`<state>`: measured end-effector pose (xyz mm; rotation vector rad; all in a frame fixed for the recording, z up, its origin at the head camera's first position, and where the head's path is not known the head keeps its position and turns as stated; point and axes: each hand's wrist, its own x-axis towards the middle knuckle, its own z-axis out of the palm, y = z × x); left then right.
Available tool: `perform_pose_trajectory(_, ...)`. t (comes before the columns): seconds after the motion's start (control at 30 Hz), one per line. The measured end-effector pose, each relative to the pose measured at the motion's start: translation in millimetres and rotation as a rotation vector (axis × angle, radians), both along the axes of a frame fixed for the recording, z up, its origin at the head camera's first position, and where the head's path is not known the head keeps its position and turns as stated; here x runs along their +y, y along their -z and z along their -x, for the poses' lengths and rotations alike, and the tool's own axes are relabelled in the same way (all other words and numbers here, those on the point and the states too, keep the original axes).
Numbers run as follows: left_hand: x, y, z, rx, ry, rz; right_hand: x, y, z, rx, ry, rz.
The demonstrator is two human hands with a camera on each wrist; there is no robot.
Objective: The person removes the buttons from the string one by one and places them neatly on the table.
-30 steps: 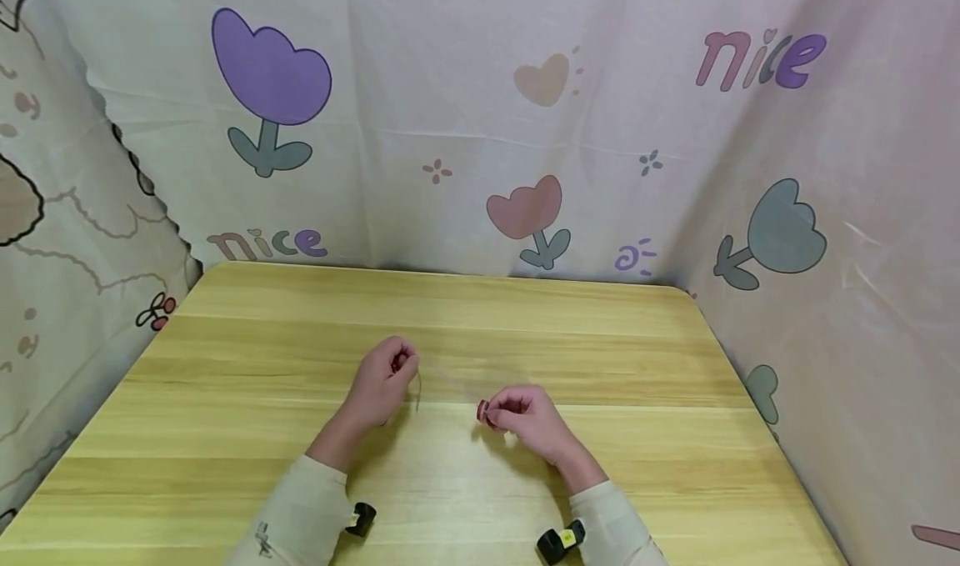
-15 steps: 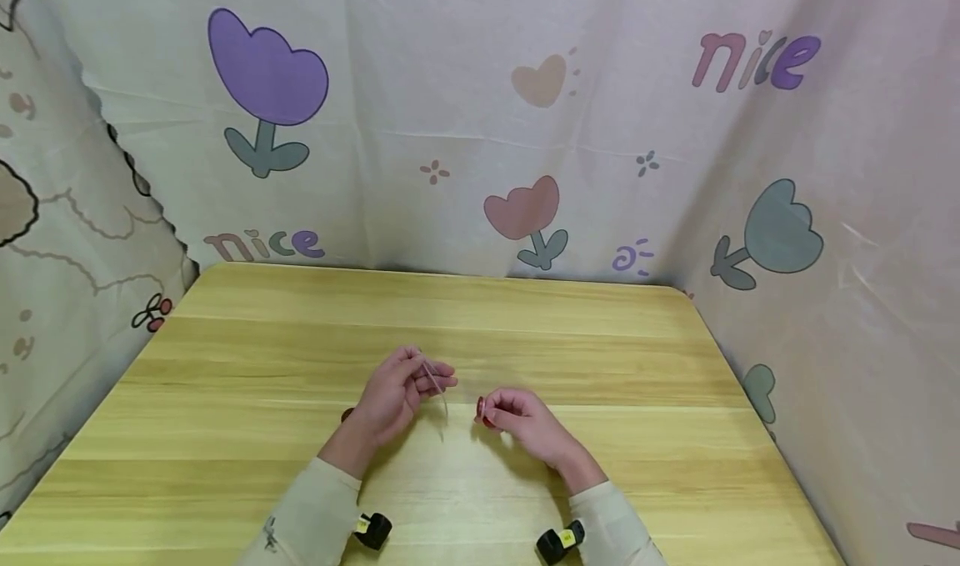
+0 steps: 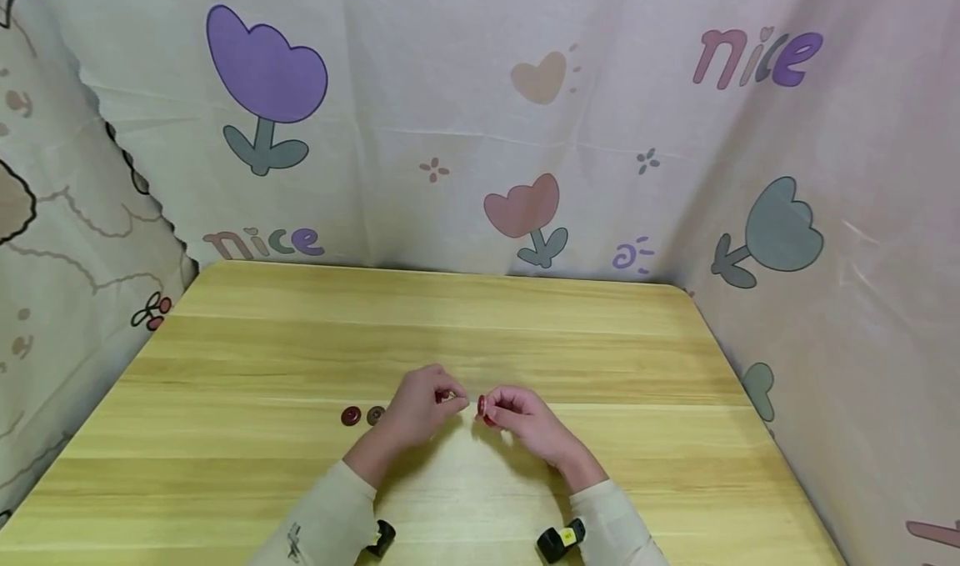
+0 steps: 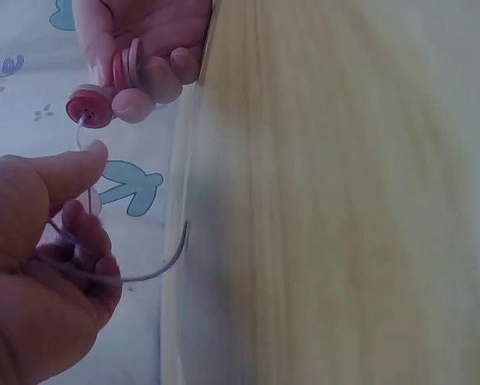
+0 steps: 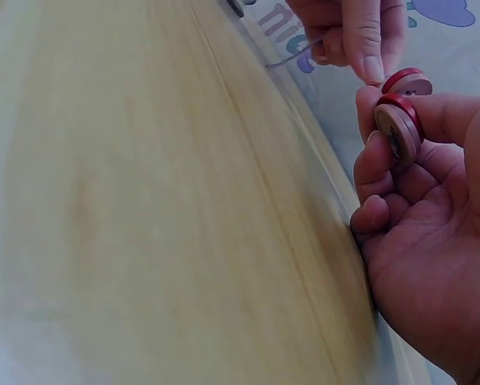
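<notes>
My left hand pinches a thin grey cord between thumb and fingers. The cord's upper stretch runs to the holes of a red button; whether it passes through cannot be told. A loose length curves away from the left palm and ends free. My right hand holds that button between thumb and fingers, along with more red and pinkish-brown buttons pressed face to face. The two hands' fingertips are close together just above the table.
On the wood-grain table, a dark red button and a brown button lie left of the left wrist. A printed cloth hangs behind the table and along its sides. Black wrist cameras sit at the sleeves.
My left hand has moved right and nearer, bringing the cord to the button in my right hand. The two loose buttons on the table have come into view. My right hand stays in place.
</notes>
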<state>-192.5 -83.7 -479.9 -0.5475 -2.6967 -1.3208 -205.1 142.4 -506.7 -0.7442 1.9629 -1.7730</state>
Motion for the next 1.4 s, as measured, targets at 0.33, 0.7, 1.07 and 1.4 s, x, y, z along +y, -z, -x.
perform_pose_trajectory(0.33, 1.9, -5.0, -0.6, 0.043, 0.13, 0.035, 0, -0.1, -0.5, 0.011, -0.018, 0.002)
perform_pose_trajectory(0.7, 9.3, 3.5, -4.6, -0.14, 0.106, -0.211, -2, -1.5, -2.2, -0.044, -0.013, 0.04)
perform_pose_trajectory(1.07, 9.5, 3.0, -6.3, -0.177, 0.079, -0.221, -2, -0.4, -2.3, -0.029, 0.003, 0.048)
perform_pose_trajectory(1.4, 10.7, 6.5, -4.6, -0.089, 0.08, -0.18, -3, 0.3, -2.7, -0.002, 0.001, 0.027)
